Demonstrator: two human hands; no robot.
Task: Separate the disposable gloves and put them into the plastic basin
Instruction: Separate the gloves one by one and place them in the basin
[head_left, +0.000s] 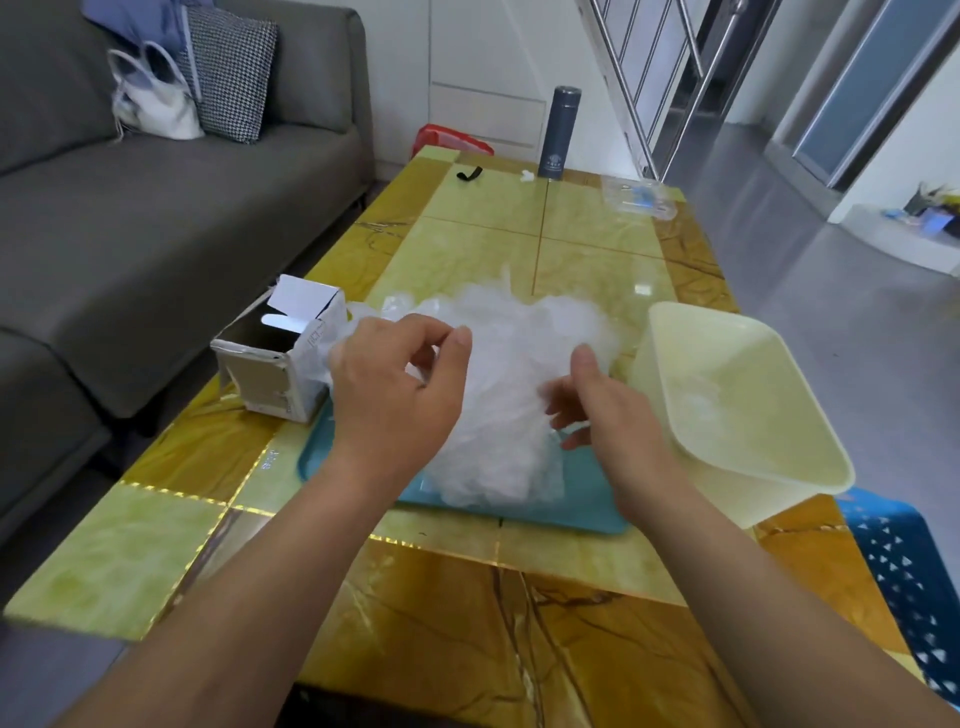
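A heap of clear, crinkled disposable gloves (506, 374) lies on a teal tray (582, 512) in the middle of the table. My left hand (400, 395) is over the heap's left side, thumb and forefinger pinched on thin glove film. My right hand (597, 410) touches the heap's right side with fingers curled into the plastic; whether it grips a glove is unclear. The pale cream plastic basin (810, 462) stands tilted just right of the tray, and some clear film seems to lie inside.
A torn-open cardboard glove box (270, 364) sits left of the tray. At the table's far end stand a grey flask (558, 132), a black clip (469, 173) and a clear plastic packet (639, 197). A grey sofa (156, 208) runs along the left.
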